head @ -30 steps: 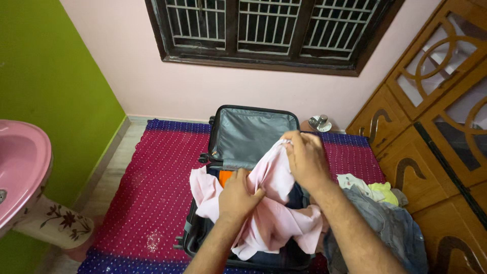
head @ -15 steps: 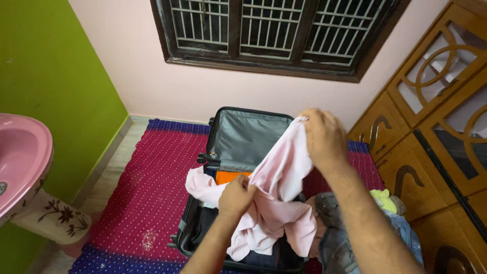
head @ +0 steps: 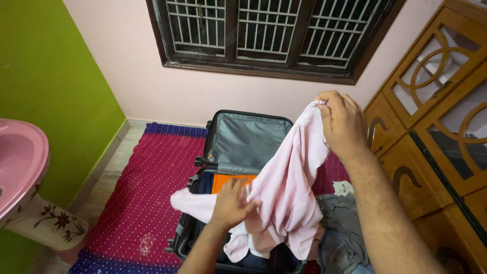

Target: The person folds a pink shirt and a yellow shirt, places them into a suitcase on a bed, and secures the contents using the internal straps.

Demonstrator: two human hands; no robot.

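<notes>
A pale pink shirt [head: 289, 182] hangs over an open dark suitcase [head: 243, 139] that lies on a magenta dotted mat [head: 152, 187]. My right hand [head: 342, 124] is raised high at the right, pinching the shirt's top edge. My left hand [head: 231, 203] is lower down and grips the shirt's cloth near a sleeve that trails to the left. Inside the suitcase an orange garment [head: 231, 181] and dark clothes show beneath the shirt. The grey-lined lid stands open toward the wall.
A pile of grey denim and other clothes [head: 345, 233] lies right of the suitcase. A wooden cabinet [head: 431, 132] with glass panels fills the right side. A pink washbasin on a pedestal [head: 20, 172] stands at the left by the green wall. A barred window [head: 269, 30] is above.
My right hand has lifted the shirt's top edge upward and to the right, stretching the shirt out. My left hand has stayed low on the cloth, and the sleeve trails further left.
</notes>
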